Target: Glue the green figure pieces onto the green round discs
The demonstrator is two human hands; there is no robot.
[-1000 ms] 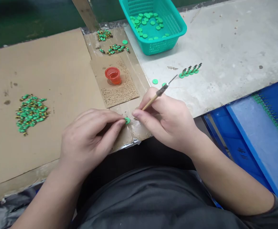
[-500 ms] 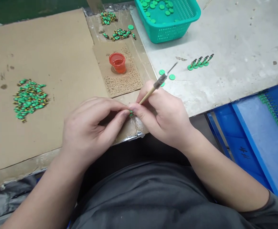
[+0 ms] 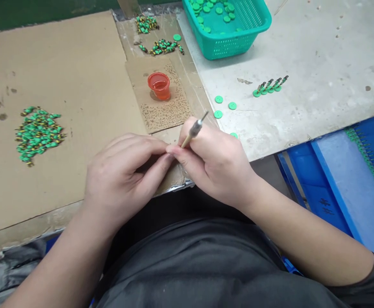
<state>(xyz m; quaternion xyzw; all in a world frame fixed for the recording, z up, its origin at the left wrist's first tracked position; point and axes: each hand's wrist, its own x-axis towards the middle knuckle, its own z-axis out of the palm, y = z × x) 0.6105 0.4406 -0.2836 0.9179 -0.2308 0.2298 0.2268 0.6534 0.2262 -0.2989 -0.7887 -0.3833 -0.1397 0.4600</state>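
My left hand (image 3: 123, 175) is closed, with thumb and forefinger pinched near the table's front edge. Between those fingertips a bit of green showed a moment ago; now the fingers hide it. My right hand (image 3: 222, 167) grips a thin tool (image 3: 195, 129) with a pale wooden handle, a grey wrapped collar and a narrow dark tip pointing up and away. Its thumb and fingertips meet those of my left hand. Several green button-like discs (image 3: 218, 114) lie beyond my right hand. A small red cup (image 3: 161, 93) of liquid stands on speckled cardboard ahead of both hands.
To the left, a heap of small green, yellow and black pieces (image 3: 39, 132) lies on cardboard (image 3: 78, 85). Smaller piles (image 3: 146, 24) sit farther back. A teal basket (image 3: 228, 48) holds green discs. Several figures on discs (image 3: 270, 89) stand right. Blue crates (image 3: 322, 179) are below the edge.
My right hand has shifted slightly left and turned, tipping the tool more upright. The green bit at the fingertips is now covered, and another green disc shows beside my right hand.
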